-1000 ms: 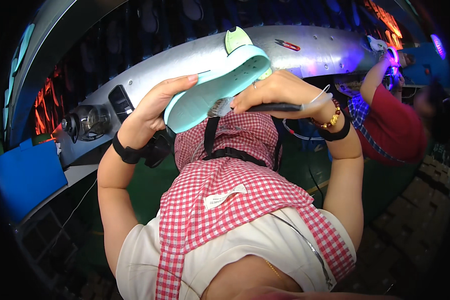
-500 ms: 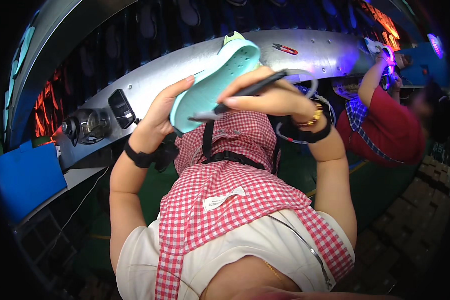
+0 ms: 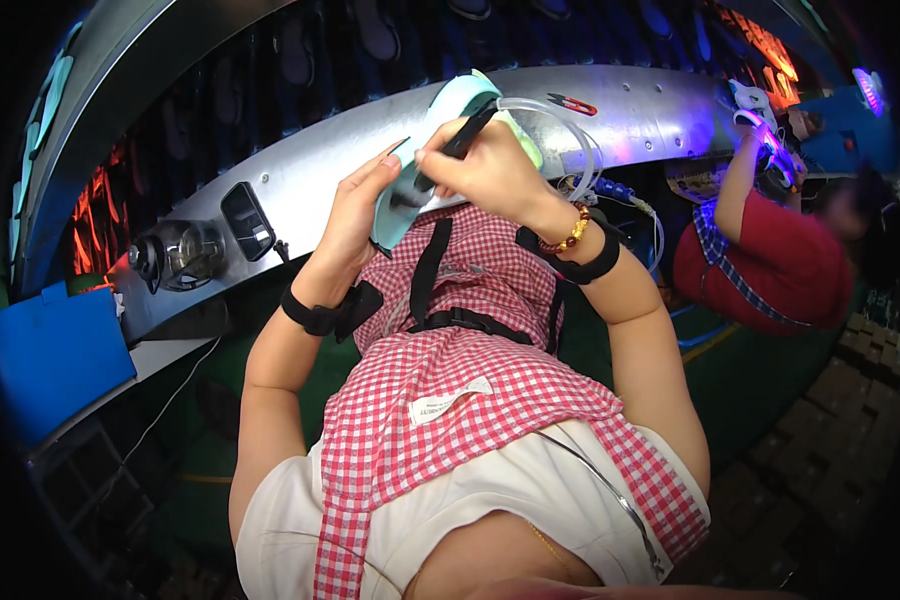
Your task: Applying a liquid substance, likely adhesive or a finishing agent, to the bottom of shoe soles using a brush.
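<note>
mint-green shoe sole (image 3: 410, 180) is held up above the far edge of the metal tabletop (image 3: 300, 175), left hand (image 3: 355, 215) cupping its side. right hand (image 3: 485, 165) has its fingers closed on a dark tool (image 3: 460, 140), tip at the sole's face. work looks midway; finished parts perhaps hidden.

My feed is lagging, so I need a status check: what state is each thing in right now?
Left hand: holding the sole, gripping its edge.
Right hand: closed on the black tool.
Sole: pale green, lifted off the bench, tilted.
Tool: tip pressed against the sole.
Tube: clear, looping behind the right hand.
Scissors: lying on the bench.
</note>
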The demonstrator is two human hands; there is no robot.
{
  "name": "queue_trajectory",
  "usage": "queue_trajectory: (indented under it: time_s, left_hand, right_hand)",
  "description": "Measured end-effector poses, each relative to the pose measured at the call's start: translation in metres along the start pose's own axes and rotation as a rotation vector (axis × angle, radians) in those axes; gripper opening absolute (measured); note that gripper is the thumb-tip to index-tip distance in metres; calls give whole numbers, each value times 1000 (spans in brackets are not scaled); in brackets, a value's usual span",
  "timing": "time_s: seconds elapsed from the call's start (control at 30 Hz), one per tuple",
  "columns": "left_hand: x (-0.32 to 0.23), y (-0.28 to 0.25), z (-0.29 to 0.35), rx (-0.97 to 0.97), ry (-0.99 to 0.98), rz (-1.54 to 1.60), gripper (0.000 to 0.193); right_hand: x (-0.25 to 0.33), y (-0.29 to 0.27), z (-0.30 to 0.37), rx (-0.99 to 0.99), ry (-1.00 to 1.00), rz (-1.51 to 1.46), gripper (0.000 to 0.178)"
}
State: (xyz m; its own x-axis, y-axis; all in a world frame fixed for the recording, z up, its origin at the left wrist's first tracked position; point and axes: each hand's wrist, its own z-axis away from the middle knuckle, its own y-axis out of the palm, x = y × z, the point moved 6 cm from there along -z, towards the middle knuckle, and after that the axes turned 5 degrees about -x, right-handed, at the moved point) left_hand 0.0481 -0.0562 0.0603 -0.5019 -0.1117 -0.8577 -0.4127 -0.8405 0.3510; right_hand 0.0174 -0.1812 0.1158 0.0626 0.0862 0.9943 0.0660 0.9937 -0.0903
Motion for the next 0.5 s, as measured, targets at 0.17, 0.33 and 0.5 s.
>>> queue_trajectory:
  time_s: [0.17,0.33,0.5]
  left_hand:
    - [2,-10,4,-39,-21,72,36]
    - [9,-17,0,34,-152,481,46]
    - [9,-8,0,167,-228,748,48]
  right_hand:
    - [-8,-30,-2,-226,-99,48,16]
    - [-3,-31,23,-219,-189,0,19]
    - [-8,1,35,70,-61,-91,21]
